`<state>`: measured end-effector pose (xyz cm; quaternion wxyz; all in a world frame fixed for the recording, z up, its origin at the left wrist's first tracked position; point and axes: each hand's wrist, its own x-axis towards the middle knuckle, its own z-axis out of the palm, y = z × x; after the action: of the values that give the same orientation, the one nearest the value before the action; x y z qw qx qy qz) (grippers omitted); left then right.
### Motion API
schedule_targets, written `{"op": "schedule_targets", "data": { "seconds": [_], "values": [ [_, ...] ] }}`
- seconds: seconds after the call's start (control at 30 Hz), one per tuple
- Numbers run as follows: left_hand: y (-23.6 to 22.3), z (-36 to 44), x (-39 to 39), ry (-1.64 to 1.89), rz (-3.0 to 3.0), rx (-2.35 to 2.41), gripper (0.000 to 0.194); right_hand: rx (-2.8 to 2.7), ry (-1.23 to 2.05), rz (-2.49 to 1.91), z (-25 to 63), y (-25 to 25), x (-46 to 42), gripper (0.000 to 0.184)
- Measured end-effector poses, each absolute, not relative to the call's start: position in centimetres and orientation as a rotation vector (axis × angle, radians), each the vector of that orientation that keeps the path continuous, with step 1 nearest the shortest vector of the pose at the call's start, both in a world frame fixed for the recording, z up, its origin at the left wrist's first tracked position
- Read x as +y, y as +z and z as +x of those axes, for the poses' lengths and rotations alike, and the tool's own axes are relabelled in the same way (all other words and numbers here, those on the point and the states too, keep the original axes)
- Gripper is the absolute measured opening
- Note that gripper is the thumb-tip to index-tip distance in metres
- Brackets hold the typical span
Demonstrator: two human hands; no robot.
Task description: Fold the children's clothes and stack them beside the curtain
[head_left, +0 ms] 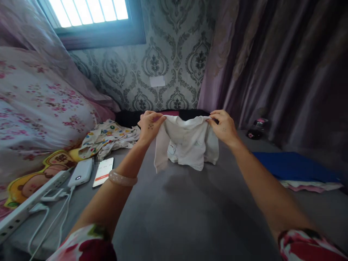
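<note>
A small white long-sleeved shirt [187,141] hangs stretched between my two hands, above the grey bed surface [174,217]. My left hand [151,125] pinches it at one shoulder, beside the neckline. At the opposite shoulder, my right hand [224,127] pinches the fabric between thumb and fingers. Both sleeves droop down, and a faint print shows on the shirt's front. The hem hangs loose, close to the bed. A pale bangle circles my left wrist.
Left lie patterned clothes [111,136], a phone [103,172], a white power bank [81,172], a power strip [35,203] with cables and a yellow cartoon cushion [20,188]. Right are a folded blue cloth [295,166] over lighter ones and a small black-and-pink object [255,132].
</note>
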<state>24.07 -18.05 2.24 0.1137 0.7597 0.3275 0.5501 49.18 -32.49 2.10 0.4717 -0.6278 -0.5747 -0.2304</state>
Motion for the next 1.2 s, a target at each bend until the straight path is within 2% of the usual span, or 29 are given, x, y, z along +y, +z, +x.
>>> {"op": "schedule_targets", "data": {
  "seconds": [0.2,0.53,0.77,1.0,1.2],
  "values": [
    [2.5,25.3,-17.9,1.607,2.178,1.031,0.014,-1.393,-0.588,-1.573,49.3,2.2,-32.0,0.034],
    [3.0,25.7,-17.9,1.825,2.012,1.092,0.015,-1.270,-0.695,-1.586,49.6,3.0,-31.9,0.033],
    [3.1,25.7,-17.4,1.842,1.978,1.125,0.017,-1.282,-0.579,-1.575,48.9,3.7,-31.8,0.033],
    [1.9,26.5,-17.1,1.801,1.963,1.024,0.015,-1.235,-0.566,-1.581,48.0,2.3,-30.8,0.032],
    [0.8,26.3,-19.1,1.956,1.881,1.001,0.015,-1.257,-0.638,-1.483,46.3,1.8,-31.6,0.030]
  ]
}}
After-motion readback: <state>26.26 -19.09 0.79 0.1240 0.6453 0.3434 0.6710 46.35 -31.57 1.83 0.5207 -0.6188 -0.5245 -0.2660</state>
